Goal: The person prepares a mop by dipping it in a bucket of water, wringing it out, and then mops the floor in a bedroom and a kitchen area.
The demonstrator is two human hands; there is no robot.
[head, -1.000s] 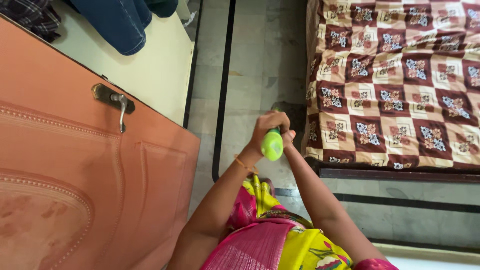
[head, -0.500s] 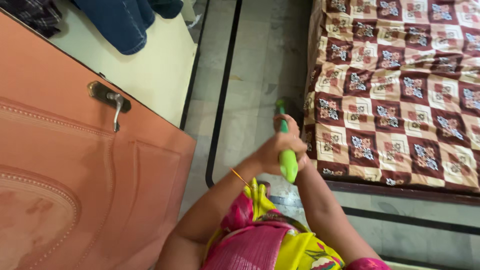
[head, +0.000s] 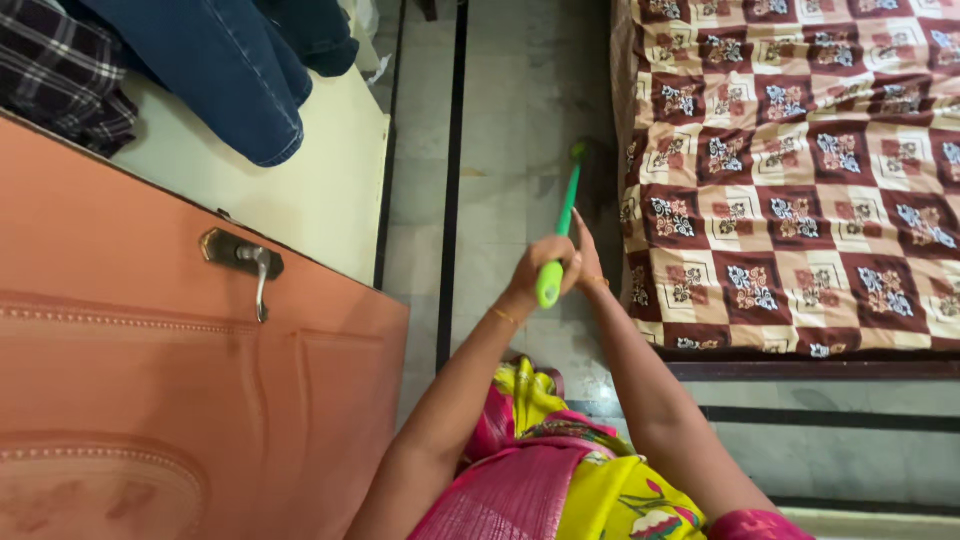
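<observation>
I hold a green stick (head: 568,200) with a lighter green end cap, slanted away from me over the grey tiled floor (head: 520,110). My left hand (head: 543,262) is closed around its near end. My right hand (head: 586,258) presses on the stick just to the right, fingers stretched up along it. The stick's far tip reaches the shadow at the edge of the bed (head: 800,170); whatever is fixed on that tip is too dark to make out.
An orange door (head: 150,400) with a metal lever handle (head: 250,265) stands on my left. Behind it is a cream surface (head: 320,180) with blue jeans (head: 230,70) and a plaid cloth (head: 55,70). The bed's brown checked cover fills the right side.
The stick has swung forward and up, so more of its length shows beyond my hands. My hands have moved slightly away from me. The view has shifted a little.
</observation>
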